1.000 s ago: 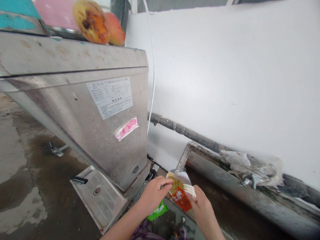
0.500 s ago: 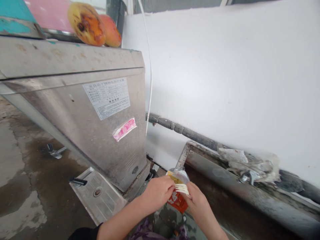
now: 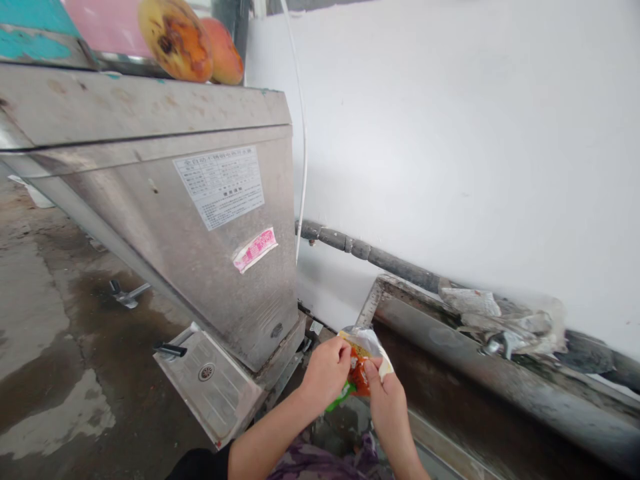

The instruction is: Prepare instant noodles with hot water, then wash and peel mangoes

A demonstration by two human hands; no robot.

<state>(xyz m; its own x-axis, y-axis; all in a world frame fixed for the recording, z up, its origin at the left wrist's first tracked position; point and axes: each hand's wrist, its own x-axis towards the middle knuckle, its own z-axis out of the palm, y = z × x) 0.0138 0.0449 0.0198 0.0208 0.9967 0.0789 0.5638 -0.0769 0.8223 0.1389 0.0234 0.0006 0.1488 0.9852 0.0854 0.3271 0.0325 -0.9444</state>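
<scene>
An orange-red food packet [image 3: 361, 373] with yellow and silvery parts is between my two hands, above the floor beside the trough. My left hand [image 3: 327, 370] is closed on its left edge, the fingertips pinched near the top. My right hand [image 3: 386, 400] grips the packet's right side, thumb lying across the front. A white strip [image 3: 386, 363] shows beside the right fingers; I cannot tell whether it is the fork or part of the packet. Below the left fingers a green piece of wrapping [image 3: 342, 398] sticks out.
A steel water boiler [image 3: 215, 220] stands on the left, with two mangoes [image 3: 177, 43] on top and a drip tray [image 3: 215, 393] with taps below. On the right a long metal trough [image 3: 450, 347] runs along the white wall under a pipe [image 3: 400, 263]. Crumpled plastic [image 3: 530, 330] lies there.
The white fork's tines, plain over the packet before, no longer show. The packet has turned and green wrapping now shows under it. My right thumb has come across its front.
</scene>
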